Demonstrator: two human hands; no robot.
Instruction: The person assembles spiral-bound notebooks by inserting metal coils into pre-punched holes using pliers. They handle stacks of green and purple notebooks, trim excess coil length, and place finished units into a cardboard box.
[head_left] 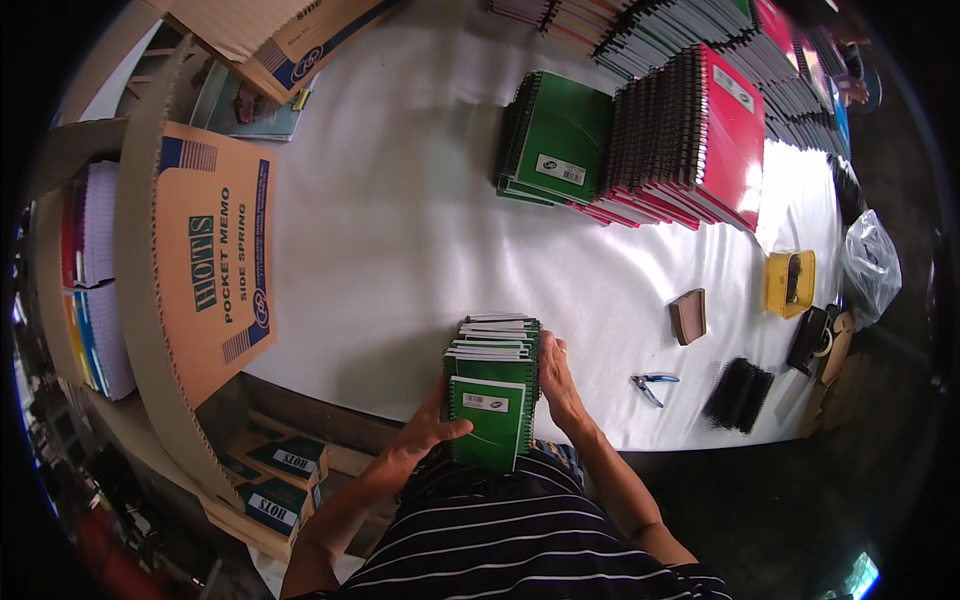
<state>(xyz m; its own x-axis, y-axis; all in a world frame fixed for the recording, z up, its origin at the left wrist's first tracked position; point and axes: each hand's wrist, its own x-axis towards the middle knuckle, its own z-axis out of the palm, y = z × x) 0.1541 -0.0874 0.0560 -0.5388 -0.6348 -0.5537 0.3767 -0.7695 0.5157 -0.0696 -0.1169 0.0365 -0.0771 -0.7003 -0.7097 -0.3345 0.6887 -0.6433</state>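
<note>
A stack of green spiral notebooks (487,370) is held between my two hands at the table's front edge, close to my body. My left hand (428,428) grips its left side, thumb lying over the front cover. Along the right side of the stack, my right hand (557,375) presses with its fingers extended upward; its fingertips are partly hidden. The notebooks are fanned unevenly, white page edges showing at the far end. The nearest one shows a white label on its cover.
Green notebooks (565,125) and a row of red notebooks (730,140) stand at the back right. On the right lie blue-handled pliers (653,386), black spiral coils (738,395), a brown block (688,317) and a yellow container (790,283). An open cardboard box (215,260) stands left.
</note>
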